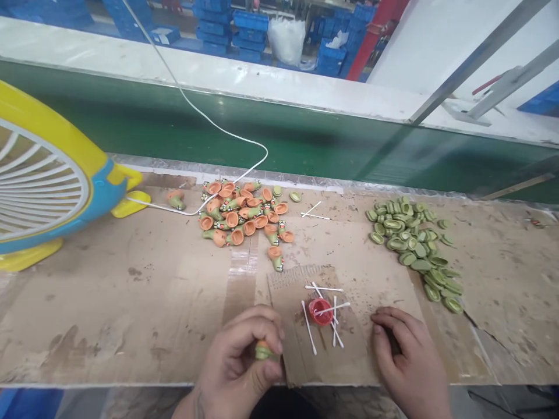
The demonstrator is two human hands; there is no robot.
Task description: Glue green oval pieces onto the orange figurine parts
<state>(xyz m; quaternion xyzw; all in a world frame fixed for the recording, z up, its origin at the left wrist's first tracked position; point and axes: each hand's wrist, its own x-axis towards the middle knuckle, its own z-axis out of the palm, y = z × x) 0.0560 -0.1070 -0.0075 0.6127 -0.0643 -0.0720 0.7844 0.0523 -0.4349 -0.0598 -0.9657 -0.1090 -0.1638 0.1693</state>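
My left hand (248,361), at the front edge of the table, is closed around a small green and orange molded figure (263,350), mostly hidden by the fingers. My right hand (406,355) rests on the cardboard with its fingers curled and the thumb close to the fingertips; nothing shows in it. Between the hands lies a cardboard piece (301,361) bearing a small red cup (320,320) of liquid. One cotton swab (334,309) lies across the cup, and several others are scattered around it.
Several green and orange figures (231,219) are piled at the back, and green oval pieces (421,265) at the right. Two crossed swabs (311,209) lie between the piles. A yellow-blue fan (96,180) stands left, its white cord (227,134) crossing the figures.
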